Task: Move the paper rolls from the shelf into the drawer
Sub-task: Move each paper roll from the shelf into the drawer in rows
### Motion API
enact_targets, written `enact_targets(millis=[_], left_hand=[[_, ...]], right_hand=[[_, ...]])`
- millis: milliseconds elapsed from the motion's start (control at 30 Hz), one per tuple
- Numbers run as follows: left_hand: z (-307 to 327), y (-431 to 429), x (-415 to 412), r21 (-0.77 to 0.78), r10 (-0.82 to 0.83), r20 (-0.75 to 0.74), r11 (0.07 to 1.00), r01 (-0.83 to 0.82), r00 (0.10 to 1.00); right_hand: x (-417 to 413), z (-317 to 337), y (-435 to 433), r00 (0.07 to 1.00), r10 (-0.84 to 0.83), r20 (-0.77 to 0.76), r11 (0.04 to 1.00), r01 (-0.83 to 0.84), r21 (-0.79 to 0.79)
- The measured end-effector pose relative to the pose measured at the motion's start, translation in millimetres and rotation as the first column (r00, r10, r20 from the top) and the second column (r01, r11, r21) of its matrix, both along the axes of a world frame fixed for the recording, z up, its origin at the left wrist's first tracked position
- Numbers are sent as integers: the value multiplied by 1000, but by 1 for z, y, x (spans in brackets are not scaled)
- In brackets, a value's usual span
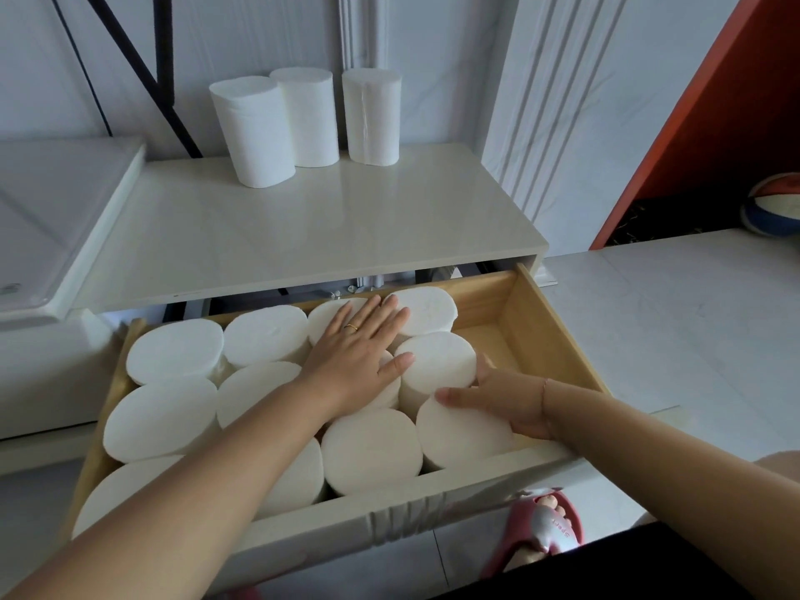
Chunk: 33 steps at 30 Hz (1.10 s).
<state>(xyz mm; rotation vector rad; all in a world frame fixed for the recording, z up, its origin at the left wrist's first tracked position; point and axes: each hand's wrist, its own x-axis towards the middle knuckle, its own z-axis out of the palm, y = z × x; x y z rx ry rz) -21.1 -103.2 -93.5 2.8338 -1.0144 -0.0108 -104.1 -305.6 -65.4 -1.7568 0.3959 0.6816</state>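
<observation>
Three white paper rolls stand upright at the back of the white shelf top. Below it the wooden drawer is pulled out and holds several upright rolls packed side by side. My left hand lies flat with straight fingers on the tops of the rolls in the middle. My right hand presses against the right side of the front right rolls, thumb on a roll's top edge, fingers behind the roll next to it.
The drawer's right end shows bare wooden floor. A white appliance lid adjoins the shelf on the left. A ball lies by an orange panel at the right. My foot in a pink slipper stands below the drawer front.
</observation>
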Motion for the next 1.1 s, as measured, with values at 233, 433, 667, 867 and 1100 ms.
enact_targets(millis=[233, 433, 667, 867, 1100], left_hand=[[6, 33, 14, 25, 77, 257, 996, -87, 963], [19, 88, 62, -101, 414, 214, 910, -401, 885], [24, 101, 75, -117, 492, 238, 871, -478, 838], [26, 100, 74, -133, 493, 225, 870, -474, 841], [23, 102, 75, -166, 503, 202, 863, -477, 840]], right_hand=[[34, 30, 5, 883, -7, 470, 914, 196, -356], [123, 55, 64, 674, 42, 737, 916, 268, -297], [239, 48, 160, 675, 34, 737, 957, 192, -220], [322, 52, 206, 635, -76, 769, 956, 265, -125], [366, 50, 228, 585, -185, 789, 918, 390, -75]])
